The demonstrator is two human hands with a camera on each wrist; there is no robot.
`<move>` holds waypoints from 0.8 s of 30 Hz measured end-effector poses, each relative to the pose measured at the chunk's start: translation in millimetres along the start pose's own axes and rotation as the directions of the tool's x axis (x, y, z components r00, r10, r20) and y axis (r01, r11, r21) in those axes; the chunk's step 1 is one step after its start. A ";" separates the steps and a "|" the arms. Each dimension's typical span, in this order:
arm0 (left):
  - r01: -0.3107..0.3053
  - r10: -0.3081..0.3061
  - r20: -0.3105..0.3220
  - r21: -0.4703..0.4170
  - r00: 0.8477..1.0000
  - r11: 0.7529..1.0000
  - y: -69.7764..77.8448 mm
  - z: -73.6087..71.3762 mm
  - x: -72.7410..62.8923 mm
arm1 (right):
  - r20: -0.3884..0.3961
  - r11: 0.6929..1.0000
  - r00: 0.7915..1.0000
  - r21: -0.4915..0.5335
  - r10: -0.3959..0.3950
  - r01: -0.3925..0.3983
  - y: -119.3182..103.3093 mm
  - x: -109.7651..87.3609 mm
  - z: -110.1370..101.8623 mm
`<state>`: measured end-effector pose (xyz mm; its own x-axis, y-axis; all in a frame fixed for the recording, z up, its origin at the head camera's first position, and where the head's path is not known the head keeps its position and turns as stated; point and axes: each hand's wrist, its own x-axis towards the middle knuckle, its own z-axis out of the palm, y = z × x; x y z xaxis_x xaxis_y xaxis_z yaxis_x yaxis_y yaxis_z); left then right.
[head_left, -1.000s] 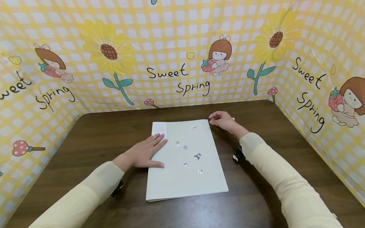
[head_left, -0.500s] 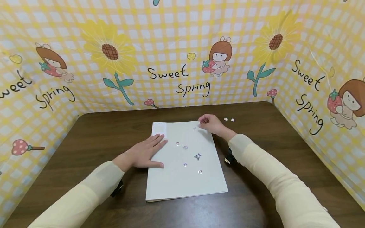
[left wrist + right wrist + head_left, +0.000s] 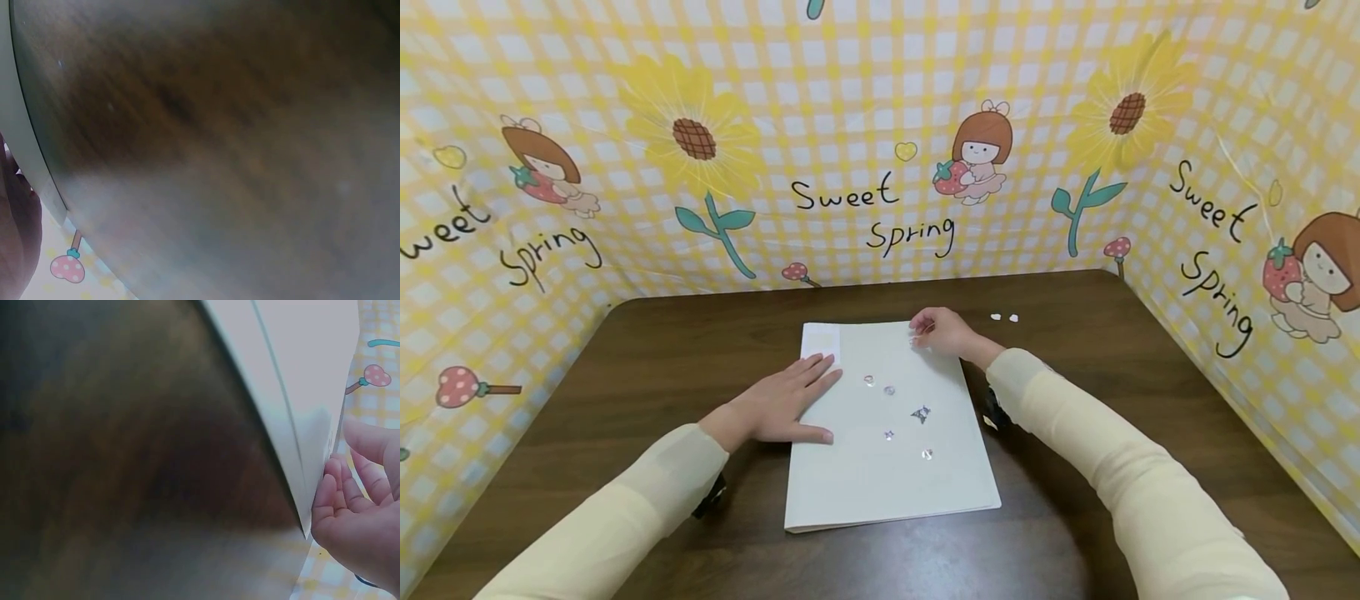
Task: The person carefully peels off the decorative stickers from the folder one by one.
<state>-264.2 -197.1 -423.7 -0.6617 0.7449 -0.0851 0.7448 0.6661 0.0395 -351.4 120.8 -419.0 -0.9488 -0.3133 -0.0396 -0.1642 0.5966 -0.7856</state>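
Note:
A white folder lies on the brown table, with several small shiny stickers on its cover, among them a larger winged-looking sticker. My left hand rests on the folder's left side, fingers spread, just below a pale rectangular label. Over the top right corner of the cover is my right hand, its thumb and fingertips right at a small sticker that they partly hide. In the right wrist view, the right hand shows loosely bent fingers apart from the thumb, with nothing visible between them.
Two small white scraps lie on the table beyond the right hand. A yellow checked cloth with printed flowers surrounds the table at the back and sides.
My right hand has moved left from beside the folder's top right corner onto the cover, up to the small sticker, uncovering the two white scraps. The left hand has stayed put.

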 end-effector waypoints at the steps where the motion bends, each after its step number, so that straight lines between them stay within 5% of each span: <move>1: -0.002 0.002 -0.001 -0.002 1.000 1.000 0.1 0.4 0.0 | 0.004 1.000 1.000 -0.020 0.000 0.000 -0.1 0.2 0.5; 11: -0.003 0.003 0.000 0.007 1.000 1.000 0.5 0.4 0.5 | 0.024 0.989 0.996 -0.124 -0.081 0.083 -1.3 4.0 3.0; 24: 0.006 -0.006 0.012 0.006 1.000 1.000 2.3 -2.0 -0.4 | 0.030 0.988 0.997 -0.134 -0.072 0.076 0.1 9.2 4.1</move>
<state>-262.4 -195.8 -421.6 -0.6653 0.7403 -0.0969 0.7412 0.6705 0.0332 -359.0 115.0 -422.0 -0.9261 -0.3772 -0.0010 -0.2701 0.6650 -0.6963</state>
